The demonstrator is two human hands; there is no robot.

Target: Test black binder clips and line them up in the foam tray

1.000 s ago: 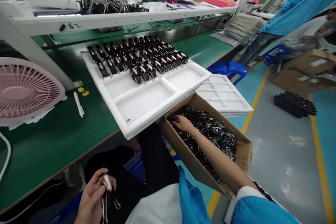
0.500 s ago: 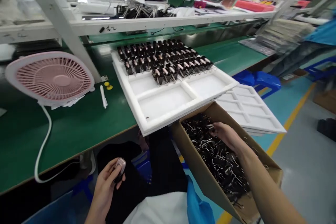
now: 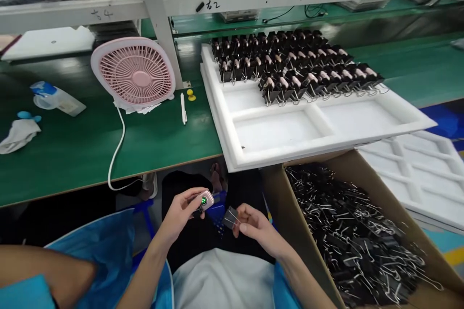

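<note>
Left hand: my left hand (image 3: 181,210) is low in front of my lap, fingers closed around a small pink device (image 3: 206,200), thumb on top of it.
Device: pink, rounded, with a green dot lit on its face; it points toward my other hand.
Right hand: my right hand (image 3: 255,227) sits just beside the left, pinching a black binder clip (image 3: 231,217) between thumb and fingertips.
Clip: held in the air over my lap, near the device but apart from it, a small gap between them.
Hands together: close to each other, not touching.
Box: a cardboard box (image 3: 275,193) stands at my right, just below the bench edge, heaped with loose black clips with wire handles.
Tray: a white foam tray (image 3: 279,130) lies on the green bench (image 3: 72,154) and overhangs its edge above the box; its far compartments are packed with rows of clips clamped on pink pieces, the near ones bare.
Second tray: another white tray (image 3: 420,169) lies lower, to the right of the box.
Bench: a pink fan (image 3: 133,71) stands to the left of the tray, its white cord trailing over the edge; a white pen (image 3: 183,108) lies beside it.
</note>
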